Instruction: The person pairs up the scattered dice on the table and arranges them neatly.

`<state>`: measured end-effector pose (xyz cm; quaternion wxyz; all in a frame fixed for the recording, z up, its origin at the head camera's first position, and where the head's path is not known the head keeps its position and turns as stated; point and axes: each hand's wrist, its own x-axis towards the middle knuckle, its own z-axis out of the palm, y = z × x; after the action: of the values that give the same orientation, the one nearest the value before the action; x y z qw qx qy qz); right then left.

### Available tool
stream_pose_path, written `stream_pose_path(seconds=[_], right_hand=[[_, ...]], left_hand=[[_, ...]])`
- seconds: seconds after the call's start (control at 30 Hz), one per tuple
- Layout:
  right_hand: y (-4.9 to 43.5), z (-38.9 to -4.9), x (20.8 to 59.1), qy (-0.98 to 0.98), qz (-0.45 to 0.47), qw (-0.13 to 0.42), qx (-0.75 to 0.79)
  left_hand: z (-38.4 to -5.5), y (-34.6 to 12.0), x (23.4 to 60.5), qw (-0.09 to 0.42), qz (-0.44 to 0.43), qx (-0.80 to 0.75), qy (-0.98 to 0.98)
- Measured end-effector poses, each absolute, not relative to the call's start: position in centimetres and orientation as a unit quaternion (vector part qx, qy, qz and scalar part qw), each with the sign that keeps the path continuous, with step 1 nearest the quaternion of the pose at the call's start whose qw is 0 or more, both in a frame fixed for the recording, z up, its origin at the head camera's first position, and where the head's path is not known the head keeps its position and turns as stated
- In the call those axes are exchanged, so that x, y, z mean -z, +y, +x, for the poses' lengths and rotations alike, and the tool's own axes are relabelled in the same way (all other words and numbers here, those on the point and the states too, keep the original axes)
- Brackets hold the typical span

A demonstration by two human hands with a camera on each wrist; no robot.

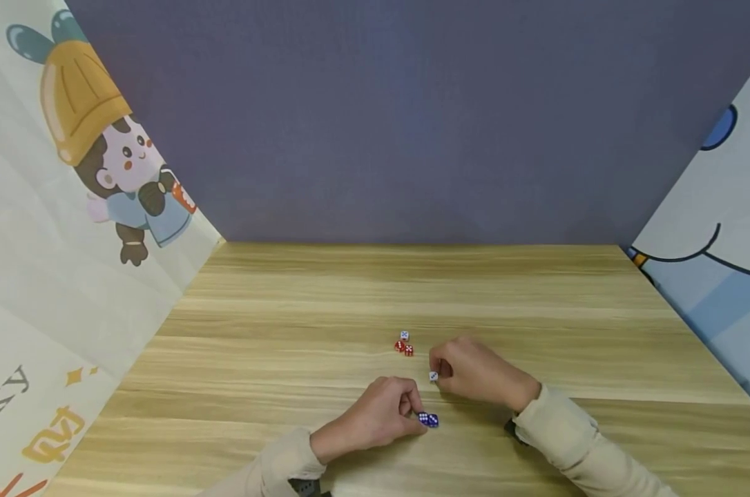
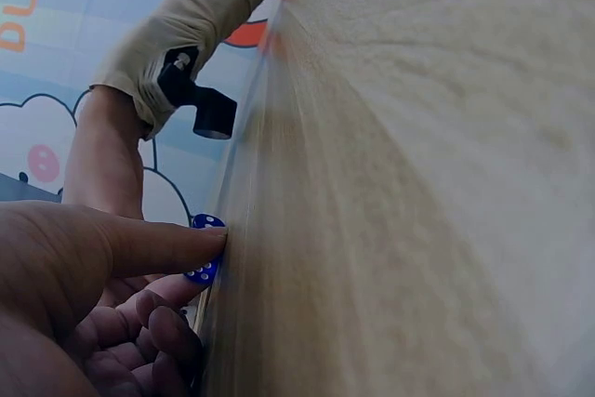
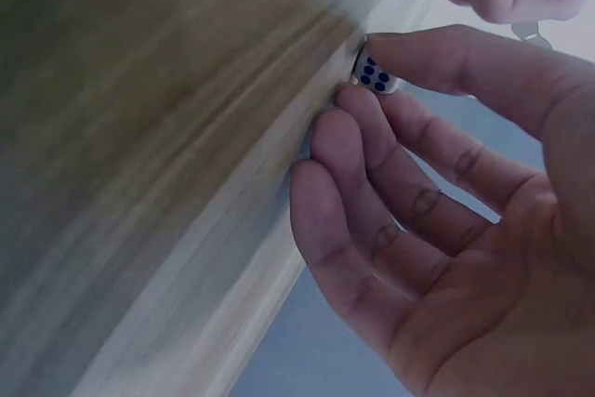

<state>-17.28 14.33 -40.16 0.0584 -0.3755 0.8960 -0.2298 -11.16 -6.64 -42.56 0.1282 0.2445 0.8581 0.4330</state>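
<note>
In the head view two blue dice with white pips sit side by side on the wooden table. My left hand (image 1: 378,416) pinches the nearer-left blue die (image 1: 422,418) between thumb and index finger; the other blue die (image 1: 434,420) touches its right side. Blue also shows past the thumb in the left wrist view, a die (image 2: 202,273) at the table surface. Up and to the right, my right hand (image 1: 482,371) pinches a white die (image 1: 434,376) at the tabletop. Dark blue pips mark that white die (image 3: 375,76) in the right wrist view.
Beyond the hands, two red dice (image 1: 400,346) (image 1: 409,351) and another white die (image 1: 404,335) form a small cluster on the wooden table (image 1: 275,304). A dark grey-blue panel (image 1: 412,124) rises behind the table. Cartoon-printed sheets (image 1: 27,228) flank both sides.
</note>
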Motion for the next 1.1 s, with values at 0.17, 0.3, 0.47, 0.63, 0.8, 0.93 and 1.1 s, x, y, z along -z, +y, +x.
stream_pose_path(seconds=[0.17,0.3,0.47,0.63,0.8,0.93,1.1], right_hand=[[14.1,-17.15,40.39,0.896,-0.373,0.055,0.234],[14.03,-17.07,40.35,0.896,-0.372,0.054,0.237],[14.02,-17.01,40.39,0.896,-0.37,0.055,0.24],[14.07,-17.01,40.55,0.895,-0.371,0.051,0.241],[14.09,-16.96,40.56,0.895,-0.371,0.05,0.241],[14.1,-16.9,40.54,0.895,-0.371,0.051,0.241],[14.07,-16.85,40.57,0.896,-0.37,0.052,0.241]], left_hand=[[-11.2,-6.64,42.53,0.126,0.245,-0.429,0.86],[-11.21,-6.61,42.5,0.125,0.244,-0.427,0.862],[-11.12,-6.53,42.62,0.118,0.243,-0.424,0.864],[-10.98,-6.44,42.58,0.115,0.24,-0.426,0.865],[-10.86,-6.37,42.51,0.116,0.232,-0.428,0.866],[-10.73,-6.34,42.47,0.116,0.227,-0.427,0.868],[-10.65,-6.26,42.42,0.114,0.224,-0.424,0.87]])
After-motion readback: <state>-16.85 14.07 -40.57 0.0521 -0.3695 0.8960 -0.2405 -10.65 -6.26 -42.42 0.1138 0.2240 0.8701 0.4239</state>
